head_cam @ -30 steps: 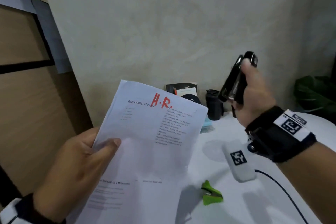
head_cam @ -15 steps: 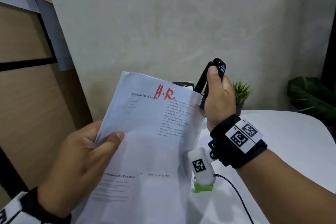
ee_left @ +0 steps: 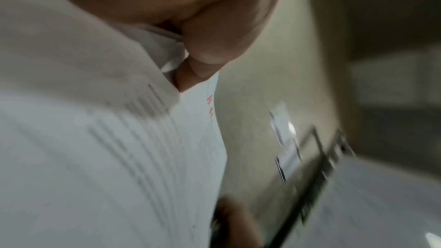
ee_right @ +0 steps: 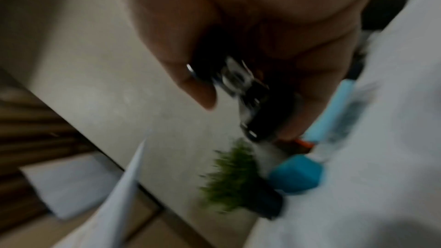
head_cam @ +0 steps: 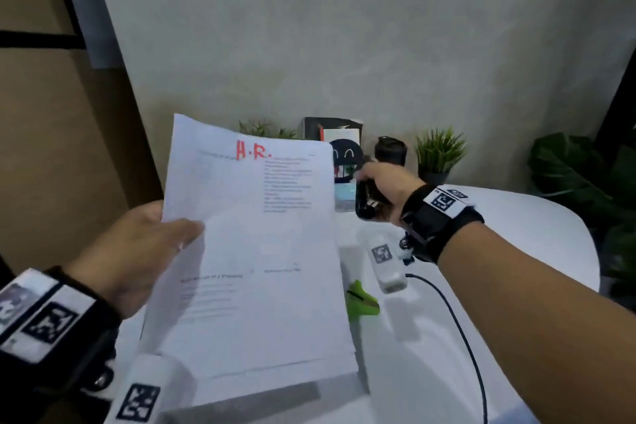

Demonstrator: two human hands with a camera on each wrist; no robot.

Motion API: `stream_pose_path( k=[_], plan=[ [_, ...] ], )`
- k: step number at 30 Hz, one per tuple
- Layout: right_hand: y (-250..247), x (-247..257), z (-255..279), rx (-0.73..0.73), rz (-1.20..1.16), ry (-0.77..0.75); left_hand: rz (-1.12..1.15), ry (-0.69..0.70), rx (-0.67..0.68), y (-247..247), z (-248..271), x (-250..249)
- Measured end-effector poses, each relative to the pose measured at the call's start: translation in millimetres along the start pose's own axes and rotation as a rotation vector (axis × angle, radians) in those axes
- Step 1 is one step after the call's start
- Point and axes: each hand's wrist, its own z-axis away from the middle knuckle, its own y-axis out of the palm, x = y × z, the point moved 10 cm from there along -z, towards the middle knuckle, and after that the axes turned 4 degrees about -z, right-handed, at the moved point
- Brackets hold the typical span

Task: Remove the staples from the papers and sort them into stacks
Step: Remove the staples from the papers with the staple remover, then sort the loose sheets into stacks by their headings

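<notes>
My left hand (head_cam: 137,251) holds up a sheaf of white papers (head_cam: 254,251) with "H.R." in red at the top, thumb on the front of its left edge. In the left wrist view the thumb (ee_left: 210,44) pinches the papers (ee_left: 95,157), and several sheet edges show. My right hand (head_cam: 382,189) grips a black stapler (head_cam: 364,200) just right of the papers' upper right edge, apart from them. The right wrist view shows the fingers curled round the stapler (ee_right: 257,105). A green staple remover (head_cam: 361,301) lies on the white table (head_cam: 516,251).
Along the wall at the back of the table stand a small potted plant (head_cam: 438,151), a black cup (head_cam: 390,150) and a dark picture with a face (head_cam: 339,144). A large leafy plant (head_cam: 578,175) is off the right edge. A black cable (head_cam: 457,330) runs from my right wrist.
My right hand brought the stapler to the papers' top right corner, then lowered it to the right, away from them. My left hand has kept hold of the papers.
</notes>
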Motion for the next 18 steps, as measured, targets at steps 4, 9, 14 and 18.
stream_pose_path(
  k=[4, 9, 14, 18],
  plan=[
    [-12, -46, -32, 0.062, 1.137, -0.008, 0.258, -0.269, 0.054, 1, -21, 51],
    [-3, -77, -61, 0.092, 1.458, -0.095, 0.316, -0.342, 0.032, 6, -25, 74],
    [-3, -51, -61, 0.027, 1.556, -0.235, 0.395, -0.344, 0.021, 14, -24, 76],
    [-6, -8, -8, 0.17, 0.692, -0.157, 0.477, -0.336, 0.041, 40, -33, 63]
  ],
)
